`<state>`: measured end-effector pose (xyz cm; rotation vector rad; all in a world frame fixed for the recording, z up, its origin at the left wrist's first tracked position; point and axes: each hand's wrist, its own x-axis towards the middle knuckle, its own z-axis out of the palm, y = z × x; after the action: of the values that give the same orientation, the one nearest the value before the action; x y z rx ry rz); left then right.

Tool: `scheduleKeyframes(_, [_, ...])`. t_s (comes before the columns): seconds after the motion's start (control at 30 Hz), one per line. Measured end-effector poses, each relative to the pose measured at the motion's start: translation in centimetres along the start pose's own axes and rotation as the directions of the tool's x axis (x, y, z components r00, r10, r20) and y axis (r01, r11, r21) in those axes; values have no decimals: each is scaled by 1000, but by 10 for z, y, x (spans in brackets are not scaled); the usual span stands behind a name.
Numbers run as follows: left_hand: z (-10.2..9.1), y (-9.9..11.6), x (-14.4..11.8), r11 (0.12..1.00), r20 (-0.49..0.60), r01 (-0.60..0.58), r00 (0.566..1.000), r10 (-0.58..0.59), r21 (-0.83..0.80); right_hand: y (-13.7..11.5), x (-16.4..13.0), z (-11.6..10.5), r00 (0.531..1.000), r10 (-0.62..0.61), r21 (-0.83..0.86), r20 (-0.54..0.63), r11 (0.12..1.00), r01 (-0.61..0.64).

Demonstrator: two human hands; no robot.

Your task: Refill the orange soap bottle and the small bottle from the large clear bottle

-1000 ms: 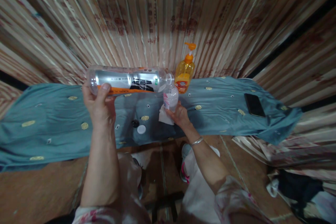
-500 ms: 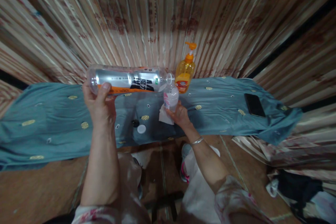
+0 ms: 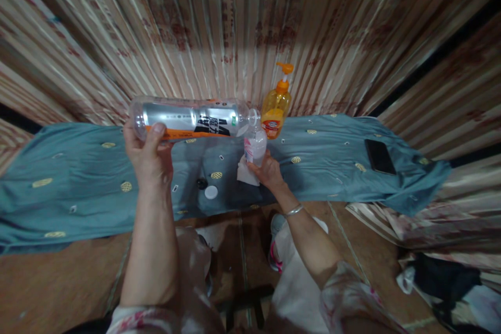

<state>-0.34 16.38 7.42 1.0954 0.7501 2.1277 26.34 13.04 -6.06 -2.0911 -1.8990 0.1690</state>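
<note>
My left hand (image 3: 151,154) is wrapped round the base end of a large clear plastic bottle (image 3: 188,117) with a silver and orange label. The bottle lies nearly level in the air, its mouth pointing right. That mouth meets the top of a small clear bottle (image 3: 255,147) with a pink mark, which my right hand (image 3: 269,171) grips low down. Whether liquid is flowing between them I cannot make out. Under the small bottle is a folded white cloth or tissue (image 3: 247,173). Just behind it stands a yellow pump bottle (image 3: 275,109) with an orange pump head.
A black cap (image 3: 202,183) and a white round lid (image 3: 211,192) lie on the teal cloth (image 3: 90,167) covering the narrow table. To the right is a black phone (image 3: 379,156). Pleated curtains (image 3: 195,26) hang behind, and dark clothing (image 3: 446,279) lies at lower right.
</note>
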Motion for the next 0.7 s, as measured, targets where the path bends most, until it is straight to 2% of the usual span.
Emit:
scheduleKeyframes(0.13, [-1,-1,0,1000,-8,-13,1000,13,8,-3,0,-7,1000,-13,32,14,999,13])
scheduleKeyframes(0.33, [-3,-2,0,1000,14,-16,1000,16,13,-4,-3,-18,998,40,53,39,998,-42])
scheduleKeyframes(0.5, [-3,-1,0,1000,12,-4,1000,4,1,-1,-3,-14,1000,-14,43,-12,999,14])
scheduleKeyframes(0.63, [-1,0,-1,1000,5,12,1000,-12,-15,3,-2,-9,1000,-18,26,-3,999,18])
scheduleKeyframes(0.7, [1,1,-2,1000,-10,6,1000,-6,-14,4,-2,-6,996,-83,-16,-41,997,82])
